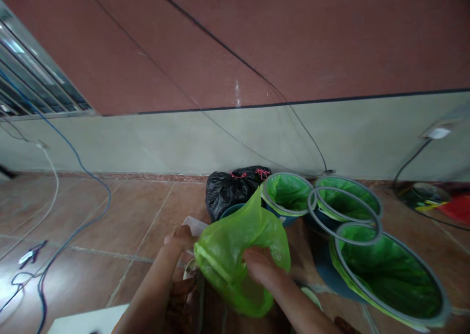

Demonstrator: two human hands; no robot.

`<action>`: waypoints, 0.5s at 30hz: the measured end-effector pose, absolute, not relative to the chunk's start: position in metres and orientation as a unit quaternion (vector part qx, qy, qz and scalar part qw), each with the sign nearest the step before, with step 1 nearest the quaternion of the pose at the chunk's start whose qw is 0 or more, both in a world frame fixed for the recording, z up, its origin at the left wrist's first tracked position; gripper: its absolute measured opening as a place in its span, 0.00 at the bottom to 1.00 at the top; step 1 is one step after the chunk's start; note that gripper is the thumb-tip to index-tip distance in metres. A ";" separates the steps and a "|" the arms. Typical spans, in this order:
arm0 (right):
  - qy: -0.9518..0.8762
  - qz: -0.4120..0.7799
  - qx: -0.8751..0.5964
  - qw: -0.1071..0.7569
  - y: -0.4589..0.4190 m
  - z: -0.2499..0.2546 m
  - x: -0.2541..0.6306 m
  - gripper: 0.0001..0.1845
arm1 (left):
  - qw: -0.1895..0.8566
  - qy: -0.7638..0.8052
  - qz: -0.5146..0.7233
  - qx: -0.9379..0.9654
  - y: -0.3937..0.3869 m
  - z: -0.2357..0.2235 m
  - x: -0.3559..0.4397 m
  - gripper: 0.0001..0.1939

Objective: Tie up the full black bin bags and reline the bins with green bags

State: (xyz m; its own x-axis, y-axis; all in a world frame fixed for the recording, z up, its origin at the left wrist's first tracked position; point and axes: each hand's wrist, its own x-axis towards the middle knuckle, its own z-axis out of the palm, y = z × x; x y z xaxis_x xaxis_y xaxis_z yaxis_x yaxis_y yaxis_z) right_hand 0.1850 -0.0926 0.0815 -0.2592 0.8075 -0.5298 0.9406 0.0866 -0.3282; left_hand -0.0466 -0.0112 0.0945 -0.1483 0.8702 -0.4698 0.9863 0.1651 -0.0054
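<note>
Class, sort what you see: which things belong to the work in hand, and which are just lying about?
In hand: green bag, left hand, right hand, lined bins, loose grey ring.

Lying about: black tied bag, blue cable, white cable.

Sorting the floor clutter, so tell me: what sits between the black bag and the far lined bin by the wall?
Another green-lined bin sits between the black bag and the far lined bin, in the head view.

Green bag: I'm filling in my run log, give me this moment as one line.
left hand: grips green bag edge | right hand: on bag front | lined bins at right | black sack behind
</note>
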 end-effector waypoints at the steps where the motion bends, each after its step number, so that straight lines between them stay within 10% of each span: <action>1: 0.730 -0.313 0.598 0.106 -0.094 0.081 0.184 0.15 | 0.156 0.752 -0.147 0.624 -0.008 0.104 -0.038 0.21; 6: 0.752 -0.317 0.570 0.093 -0.100 0.076 0.175 0.17 | 0.180 0.591 0.040 0.785 0.006 0.118 0.048 0.32; 11: 0.756 -0.317 0.566 0.089 -0.098 0.070 0.168 0.16 | 0.353 0.470 -0.075 0.806 0.000 0.056 0.117 0.56; 15: 0.748 -0.324 0.575 0.067 -0.110 0.063 0.181 0.16 | 0.316 0.518 -0.121 0.785 -0.004 -0.003 0.131 0.45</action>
